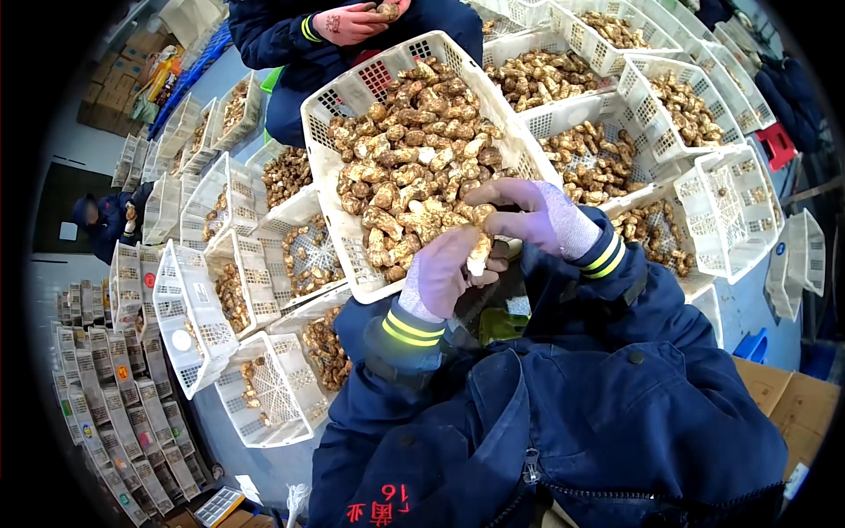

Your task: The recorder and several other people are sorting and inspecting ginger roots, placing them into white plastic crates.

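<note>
Both my hands wear thin pale gloves and meet at the near edge of a white plastic crate (330,207) heaped with brown, knobbly mushrooms (405,154). Between them is one mushroom (478,257) with a pale stem end pointing down. My left hand (447,268) is closed round its lower part, and my right hand (532,216) pinches its upper part with thumb and fingers. Some of the fingertips overlap, so part of that mushroom is hidden. Just beyond my hands lie paler mushrooms at the near side of the heap.
More white crates with mushrooms stand to the left (264,304) and right (607,110). Across the big crate a co-worker's gloved hands (356,22) hold a mushroom. Stacked crates (123,396) fill the far left, another person (110,220) sits there, and a cardboard box (792,396) is at right.
</note>
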`<state>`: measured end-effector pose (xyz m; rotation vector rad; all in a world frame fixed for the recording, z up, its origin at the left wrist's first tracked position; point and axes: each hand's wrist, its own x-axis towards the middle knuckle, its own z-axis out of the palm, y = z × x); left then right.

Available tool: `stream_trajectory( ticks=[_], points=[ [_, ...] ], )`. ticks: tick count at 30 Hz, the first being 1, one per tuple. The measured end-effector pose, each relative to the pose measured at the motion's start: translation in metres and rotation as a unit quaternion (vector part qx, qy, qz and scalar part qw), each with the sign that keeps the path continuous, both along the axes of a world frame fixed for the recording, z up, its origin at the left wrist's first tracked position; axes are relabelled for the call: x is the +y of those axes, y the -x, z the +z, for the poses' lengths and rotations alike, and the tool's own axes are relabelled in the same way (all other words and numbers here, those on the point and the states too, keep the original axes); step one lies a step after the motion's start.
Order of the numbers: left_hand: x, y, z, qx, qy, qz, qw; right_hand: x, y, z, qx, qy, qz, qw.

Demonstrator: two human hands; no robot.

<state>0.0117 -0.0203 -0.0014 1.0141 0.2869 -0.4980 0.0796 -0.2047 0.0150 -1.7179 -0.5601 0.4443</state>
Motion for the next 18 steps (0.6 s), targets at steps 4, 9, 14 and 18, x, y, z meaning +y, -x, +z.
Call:
stream_trajectory(
  ticks=[4,9,14,18],
  points=[
    [0.004,0.002,-0.01,-0.059,0.022,-0.045,0.997,0.004,0.003,0.003,0.082,0.02,-0.013,0.996],
    [0.011,0.001,-0.022,-0.084,0.094,-0.005,0.992,-0.006,-0.017,-0.02,-0.083,0.019,-0.1,0.991],
    [0.026,0.004,-0.009,0.0,0.14,0.065,0.988,-0.019,-0.038,-0.079,-0.429,0.176,0.037,0.885],
    [0.074,0.026,-0.025,-0.118,0.137,0.114,0.977,-0.002,-0.021,-0.063,-0.073,0.147,-0.011,0.986]
  ],
)
